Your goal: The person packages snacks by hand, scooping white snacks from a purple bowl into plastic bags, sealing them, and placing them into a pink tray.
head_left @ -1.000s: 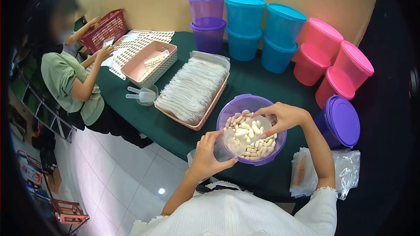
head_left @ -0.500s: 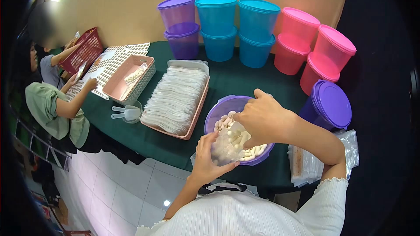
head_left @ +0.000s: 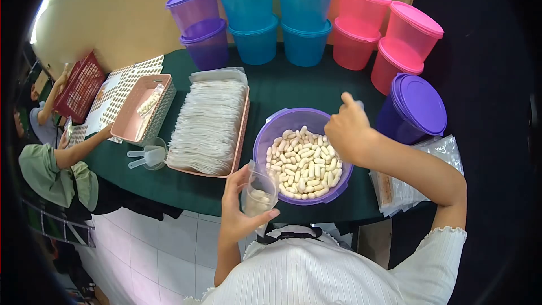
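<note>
1. Clasps a clear cup [head_left: 261, 191] in the left grip [head_left: 238, 217], thumb and fingers wrapped around opposite sides; shows white pieces inside, lower end hard to make out.
2. Just right of that grip, shows more white pieces [head_left: 302, 164] in a purple tub [head_left: 260, 149].
3. Hovers the right grip [head_left: 349, 131] by the tub's right rim, fingers curled; cannot tell what is held.

Green table [head_left: 282, 91] is showing between the open purple tub [head_left: 259, 149] and the stacked containers [head_left: 305, 22] — a way through — while the packed basket [head_left: 243, 130] and lidded purple container [head_left: 415, 107] are blocking either side.
</note>
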Action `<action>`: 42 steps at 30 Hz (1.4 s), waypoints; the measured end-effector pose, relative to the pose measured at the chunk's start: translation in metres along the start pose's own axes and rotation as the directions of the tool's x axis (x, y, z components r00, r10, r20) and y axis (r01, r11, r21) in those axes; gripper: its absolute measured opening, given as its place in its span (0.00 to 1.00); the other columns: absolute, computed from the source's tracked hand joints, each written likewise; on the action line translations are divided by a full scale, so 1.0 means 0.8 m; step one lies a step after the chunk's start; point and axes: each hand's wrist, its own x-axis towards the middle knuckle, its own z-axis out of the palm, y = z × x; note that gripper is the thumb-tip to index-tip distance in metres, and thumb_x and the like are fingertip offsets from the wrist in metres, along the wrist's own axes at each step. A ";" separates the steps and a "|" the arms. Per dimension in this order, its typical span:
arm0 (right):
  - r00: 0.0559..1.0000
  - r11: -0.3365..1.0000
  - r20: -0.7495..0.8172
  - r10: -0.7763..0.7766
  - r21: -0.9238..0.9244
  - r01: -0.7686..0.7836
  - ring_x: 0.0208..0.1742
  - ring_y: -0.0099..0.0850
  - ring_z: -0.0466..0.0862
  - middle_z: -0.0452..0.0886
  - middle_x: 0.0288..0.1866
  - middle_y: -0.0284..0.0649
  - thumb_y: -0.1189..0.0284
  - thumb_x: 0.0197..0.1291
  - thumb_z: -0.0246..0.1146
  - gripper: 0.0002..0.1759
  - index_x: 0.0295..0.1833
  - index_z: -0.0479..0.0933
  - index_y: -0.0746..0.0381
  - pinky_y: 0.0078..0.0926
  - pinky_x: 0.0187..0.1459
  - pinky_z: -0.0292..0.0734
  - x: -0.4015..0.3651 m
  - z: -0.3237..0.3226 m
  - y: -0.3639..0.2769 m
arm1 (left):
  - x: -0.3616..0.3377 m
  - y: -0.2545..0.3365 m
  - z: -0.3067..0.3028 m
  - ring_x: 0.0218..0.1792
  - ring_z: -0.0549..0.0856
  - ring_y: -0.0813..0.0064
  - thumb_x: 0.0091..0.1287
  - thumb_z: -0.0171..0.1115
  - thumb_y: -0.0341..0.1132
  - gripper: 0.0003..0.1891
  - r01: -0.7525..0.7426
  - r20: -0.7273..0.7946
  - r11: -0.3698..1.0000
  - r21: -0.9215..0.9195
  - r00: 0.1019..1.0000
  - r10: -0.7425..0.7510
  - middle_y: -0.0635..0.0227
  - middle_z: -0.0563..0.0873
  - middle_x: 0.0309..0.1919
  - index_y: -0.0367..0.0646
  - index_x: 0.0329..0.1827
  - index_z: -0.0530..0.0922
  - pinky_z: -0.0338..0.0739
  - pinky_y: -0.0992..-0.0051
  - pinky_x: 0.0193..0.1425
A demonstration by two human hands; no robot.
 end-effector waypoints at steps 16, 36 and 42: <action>0.961 0.886 -0.274 -0.024 0.439 0.148 0.29 0.32 0.78 0.78 0.23 0.38 0.49 0.34 0.66 0.31 0.43 0.75 0.57 0.30 0.39 0.58 0.021 0.083 -0.038 | 0.017 -0.021 -0.010 0.51 0.73 0.65 0.34 0.77 0.40 0.46 -0.029 0.193 0.998 0.052 0.981 0.019 0.58 0.71 0.49 0.33 0.58 0.63 0.67 0.69 0.55; 0.767 0.940 -0.637 0.077 0.302 0.157 0.43 0.33 0.75 0.78 0.32 0.38 0.78 0.45 0.56 0.19 0.47 0.73 0.56 0.42 0.59 0.55 0.108 0.110 -0.053 | 0.005 -0.008 0.003 0.51 0.74 0.64 0.35 0.75 0.44 0.44 -0.073 0.147 0.969 0.238 0.988 0.039 0.58 0.72 0.49 0.37 0.57 0.65 0.69 0.70 0.53; 0.840 0.824 -0.542 -0.006 0.474 0.311 0.38 0.32 0.76 0.79 0.29 0.38 0.65 0.35 0.66 0.28 0.49 0.74 0.53 0.39 0.50 0.57 0.101 0.113 -0.052 | 0.003 -0.007 0.002 0.51 0.75 0.65 0.34 0.75 0.45 0.44 -0.069 0.145 0.965 0.255 0.989 0.033 0.59 0.73 0.48 0.38 0.57 0.65 0.69 0.70 0.53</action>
